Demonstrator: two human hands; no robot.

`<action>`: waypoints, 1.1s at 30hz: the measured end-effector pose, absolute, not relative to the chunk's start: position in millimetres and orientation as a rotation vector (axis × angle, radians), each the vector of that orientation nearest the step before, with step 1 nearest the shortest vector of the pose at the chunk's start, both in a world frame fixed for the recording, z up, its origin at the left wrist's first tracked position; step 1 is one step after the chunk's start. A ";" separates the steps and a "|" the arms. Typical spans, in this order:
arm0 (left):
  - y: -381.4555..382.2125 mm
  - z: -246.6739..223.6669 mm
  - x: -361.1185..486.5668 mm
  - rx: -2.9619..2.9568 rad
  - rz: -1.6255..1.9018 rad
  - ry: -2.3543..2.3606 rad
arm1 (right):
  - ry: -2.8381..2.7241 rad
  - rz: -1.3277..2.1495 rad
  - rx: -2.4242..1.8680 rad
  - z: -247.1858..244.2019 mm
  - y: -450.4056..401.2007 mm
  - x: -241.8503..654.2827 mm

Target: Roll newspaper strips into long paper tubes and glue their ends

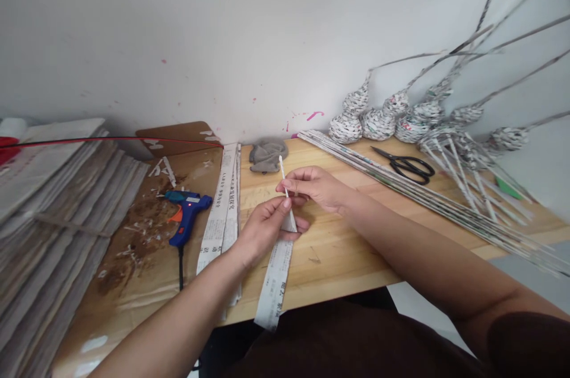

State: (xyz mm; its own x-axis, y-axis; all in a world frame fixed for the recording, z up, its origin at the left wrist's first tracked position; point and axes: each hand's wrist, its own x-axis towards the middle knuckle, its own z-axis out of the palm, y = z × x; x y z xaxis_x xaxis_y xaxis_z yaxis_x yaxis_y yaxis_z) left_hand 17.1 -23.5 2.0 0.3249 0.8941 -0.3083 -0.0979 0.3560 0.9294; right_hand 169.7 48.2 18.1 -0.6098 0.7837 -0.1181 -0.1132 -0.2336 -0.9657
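Observation:
A newspaper strip (pixel 275 283) hangs down over the table's front edge, its upper part rolled into a thin pointed tube. My left hand (pixel 266 225) is closed on the strip where the flat paper meets the rolled part. Just above it, my right hand (pixel 312 185) pinches the thin tube, whose white tip points up and away from me. To the left of my hands lie flat newspaper strips (pixel 218 218). Behind the tube's tip sits a crumpled grey cloth (pixel 268 154).
A blue glue gun (pixel 189 219) rests on stained cardboard (pixel 146 283), beside stacked newspaper (pixel 84 206) at the far left. Long paper rods (pixel 387 176), black scissors (pixel 407 165) and woven paper gourds (pixel 378 123) with long stems are at the right. A wall stands behind.

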 end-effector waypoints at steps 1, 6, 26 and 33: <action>-23.3 1.3 17.1 0.976 0.804 1.016 | -1.424 1.917 -0.822 17.0 48.9 170.5; -22.0 0.4 17.9 0.999 0.791 1.033 | -1.417 1.919 -0.843 11.9 50.9 172.3; -12.5 16.8 28.9 1.199 0.852 1.289 | -1.527 1.376 -0.913 14.6 55.4 175.5; -6.4 15.3 29.4 1.195 0.835 1.194 | -1.528 1.767 -0.862 19.7 57.0 182.3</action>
